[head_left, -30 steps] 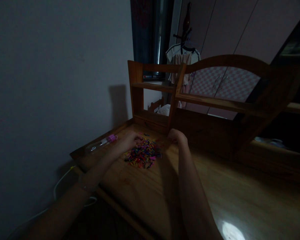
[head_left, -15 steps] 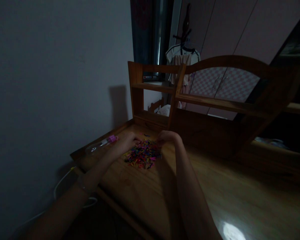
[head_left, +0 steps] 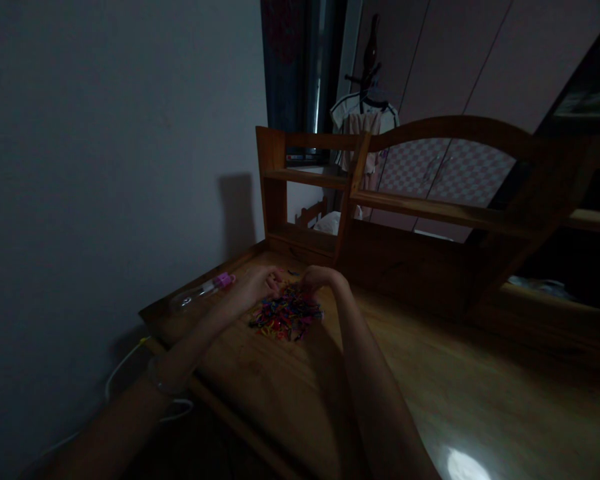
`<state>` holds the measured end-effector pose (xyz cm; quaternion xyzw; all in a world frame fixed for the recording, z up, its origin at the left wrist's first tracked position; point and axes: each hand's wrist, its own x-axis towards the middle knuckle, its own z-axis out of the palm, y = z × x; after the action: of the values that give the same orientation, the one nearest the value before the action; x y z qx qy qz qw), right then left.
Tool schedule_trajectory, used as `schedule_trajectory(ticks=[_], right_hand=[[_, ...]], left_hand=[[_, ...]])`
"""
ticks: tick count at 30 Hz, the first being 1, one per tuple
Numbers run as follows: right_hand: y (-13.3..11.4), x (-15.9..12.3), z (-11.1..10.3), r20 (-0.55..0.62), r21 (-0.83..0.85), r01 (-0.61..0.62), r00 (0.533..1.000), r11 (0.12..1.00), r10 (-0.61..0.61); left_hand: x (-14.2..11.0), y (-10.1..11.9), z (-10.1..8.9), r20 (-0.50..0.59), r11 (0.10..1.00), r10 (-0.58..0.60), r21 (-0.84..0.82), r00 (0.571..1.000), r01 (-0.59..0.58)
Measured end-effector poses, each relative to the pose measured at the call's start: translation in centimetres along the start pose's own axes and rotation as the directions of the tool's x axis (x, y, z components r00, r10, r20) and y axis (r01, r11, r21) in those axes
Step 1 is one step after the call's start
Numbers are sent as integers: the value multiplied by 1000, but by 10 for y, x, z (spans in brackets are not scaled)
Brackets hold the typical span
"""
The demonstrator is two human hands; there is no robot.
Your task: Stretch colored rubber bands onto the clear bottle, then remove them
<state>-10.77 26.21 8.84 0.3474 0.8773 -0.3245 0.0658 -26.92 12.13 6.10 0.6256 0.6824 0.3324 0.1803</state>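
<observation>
A heap of small multicoloured strips or bands [head_left: 286, 317], perhaps elastic hair ties, lies on the wooden desk [head_left: 260, 393]; the dim light blurs the single pieces. At the heap's far left edge is my left hand [head_left: 261, 285], its fingers curled in and closed; whatever they pinch is too small to make out. My right hand [head_left: 321, 277] bends down over the heap's far right edge. Its fingers point inward and look closed, with their tips largely hidden. The two hands are close together but apart. A clear bracelet circles my left wrist.
A clear bottle-like container [head_left: 193, 298] with a pink-purple top [head_left: 224, 280] lies near the wall, left of my left hand. A wooden shelf unit [head_left: 350, 200] rises along the desk's back. A white cable [head_left: 117, 367] hangs past the left edge.
My right hand has shifted left and slightly nearer, closing the gap to my left hand. My left fingers have curled in more. The heap has barely changed.
</observation>
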Motion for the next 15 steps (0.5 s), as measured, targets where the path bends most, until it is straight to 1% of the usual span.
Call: schedule_trajectory(ticks=[2,4,7,9,12,15], right_hand=[[0,2,0,21,34,17,1000,999,-18],[5,3,-5,-29,45,15,999,999,-14],[17,3,-15,-141,18,-55,988,998,57],[22,3,-17,-156,0,-112,982,994,110],[22,4,-12,-89,0,-143,986,990,143],[15,5,-2,18,37,-117,993,992,117]], left_hand=[[-1,-6,1,7,1000,21,-7,1000,-21],[-3,-11,3,14,999,40,-9,999,-40],[-6,-11,7,7,998,63,12,998,-63],[-9,-7,8,-16,997,66,31,998,-66],[-10,0,9,-57,996,49,74,997,-45],[-8,1,11,-93,990,28,142,995,-14]])
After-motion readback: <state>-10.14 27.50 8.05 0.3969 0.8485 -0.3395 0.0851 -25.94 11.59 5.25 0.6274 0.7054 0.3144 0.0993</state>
